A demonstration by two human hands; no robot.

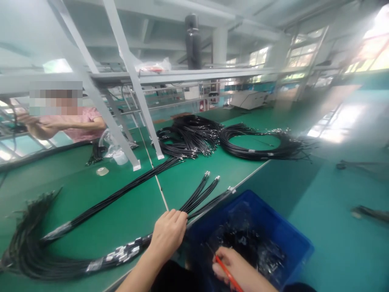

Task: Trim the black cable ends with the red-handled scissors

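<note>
My left hand (170, 231) is closed around a bundle of black cables (121, 254) near the front edge of the green table. Beyond my fingers the cables fan out into several strands with silvery connector ends (207, 174). White labels or tape wrap the bundle to the left of my wrist. My right hand (229, 263) grips a slim red-handled tool (227, 272) over a blue bin (291, 239); the tool's thin tip is too blurred to identify. Inside the bin lie clear plastic bags with dark and shiny small parts.
Coiled black cables (251, 154) and a cable pile (191, 134) lie farther back on the table (121, 219). White shelf posts (133, 81) rise from it. A tape roll (102, 171) sits at the left. Across the table a person in a pink shirt (88, 125) handles a cable.
</note>
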